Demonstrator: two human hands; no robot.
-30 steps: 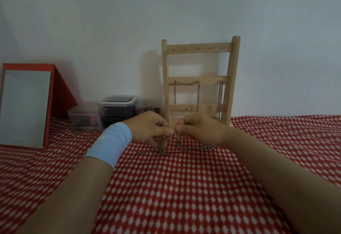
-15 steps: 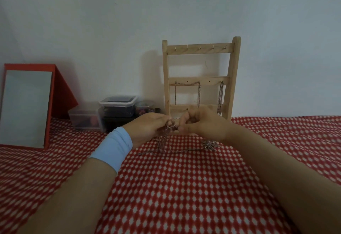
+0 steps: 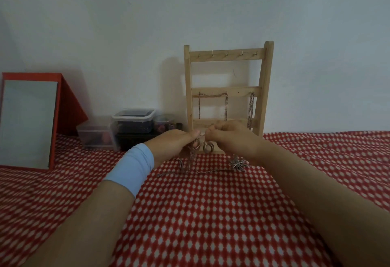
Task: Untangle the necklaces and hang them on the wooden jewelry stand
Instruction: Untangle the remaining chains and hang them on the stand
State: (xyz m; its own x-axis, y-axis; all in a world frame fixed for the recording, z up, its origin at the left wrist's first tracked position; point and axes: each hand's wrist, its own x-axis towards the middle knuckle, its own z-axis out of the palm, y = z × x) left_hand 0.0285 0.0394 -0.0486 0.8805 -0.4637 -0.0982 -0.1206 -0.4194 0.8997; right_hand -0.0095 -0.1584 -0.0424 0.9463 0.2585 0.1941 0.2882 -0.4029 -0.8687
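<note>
- My left hand (image 3: 175,145) and right hand (image 3: 232,140) both pinch the tangled necklaces (image 3: 193,162), just in front of the wooden jewelry stand (image 3: 228,90).
- Thin chains look light, floppy and snaggy, so I'd hold right beside the knot.

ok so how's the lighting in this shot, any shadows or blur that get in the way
Head view: dim, even light, no glare; the wooden jewelry stand throws a soft shadow leftward onto the wall; the tangled necklaces pinched by the left hand and right hand look soft, links hard to separate; the wide lens stretches both forearms.
</note>
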